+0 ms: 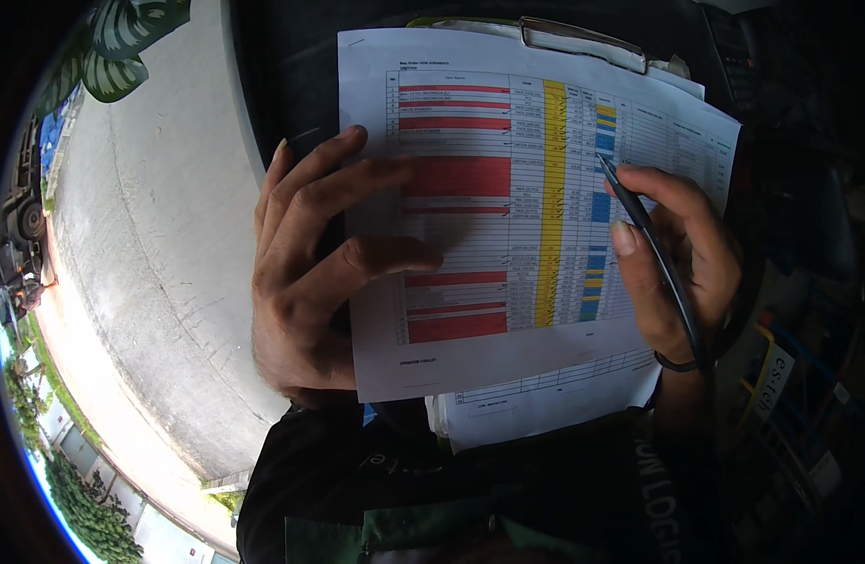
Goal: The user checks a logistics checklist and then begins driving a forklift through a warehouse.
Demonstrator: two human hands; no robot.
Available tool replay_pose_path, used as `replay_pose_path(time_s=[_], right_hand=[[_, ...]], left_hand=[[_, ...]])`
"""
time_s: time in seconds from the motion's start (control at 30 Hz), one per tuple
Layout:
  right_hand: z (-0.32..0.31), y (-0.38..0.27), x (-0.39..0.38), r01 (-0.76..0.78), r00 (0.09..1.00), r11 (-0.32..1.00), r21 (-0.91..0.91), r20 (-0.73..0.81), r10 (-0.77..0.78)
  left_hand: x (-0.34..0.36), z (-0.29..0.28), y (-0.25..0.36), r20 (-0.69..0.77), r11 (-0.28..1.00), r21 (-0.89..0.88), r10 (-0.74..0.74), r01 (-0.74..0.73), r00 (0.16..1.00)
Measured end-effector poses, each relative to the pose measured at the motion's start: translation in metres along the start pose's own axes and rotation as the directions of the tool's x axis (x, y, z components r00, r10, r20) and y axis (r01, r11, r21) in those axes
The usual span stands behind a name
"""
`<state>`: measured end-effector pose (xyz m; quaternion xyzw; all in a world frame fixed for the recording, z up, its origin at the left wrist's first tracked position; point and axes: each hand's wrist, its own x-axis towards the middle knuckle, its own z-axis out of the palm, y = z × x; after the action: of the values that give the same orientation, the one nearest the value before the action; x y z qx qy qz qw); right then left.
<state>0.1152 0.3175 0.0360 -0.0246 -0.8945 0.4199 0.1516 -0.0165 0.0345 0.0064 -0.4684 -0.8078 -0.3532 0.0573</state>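
A printed sheet with red, yellow and blue bands lies on other papers on a clipboard, whose metal clip is at the top. My left hand rests over the sheet's left side, fingers spread and bent, fingertips on or just over the printed rows. In my right hand is a dark pen, its tip angled up-left to the blue column.
A pale concrete surface fills the left, with vehicles, trees and a hanging leafy plant along the rim. Blue and yellow metal bars stand in shadow at right. My dark clothing fills the bottom.
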Motion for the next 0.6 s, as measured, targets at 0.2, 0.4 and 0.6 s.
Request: replay_pose_path(time_s=[0.2,0.4,0.6], right_hand=[[0.0002,0.0016,-0.0003,-0.007,1.0,1.0,-0.004,-0.011,0.007],[0.001,0.0013,-0.0003,-0.019,1.0,1.0,0.011,-0.015,0.02],[0.0005,0.0014,-0.0008,-0.033,0.999,0.999,0.03,-0.02,0.033]], left_hand=[[-0.0022,0.0002,0.0014,-0.015,0.999,-0.036,-0.018,0.017,1.0],[0.0,0.0011,-0.0025,-0.006,0.998,-0.039,0.053,-0.053,0.999],[-0.0001,-0.0019,-0.0011,0.03,0.994,-0.108,-0.017,0.02,0.999]])
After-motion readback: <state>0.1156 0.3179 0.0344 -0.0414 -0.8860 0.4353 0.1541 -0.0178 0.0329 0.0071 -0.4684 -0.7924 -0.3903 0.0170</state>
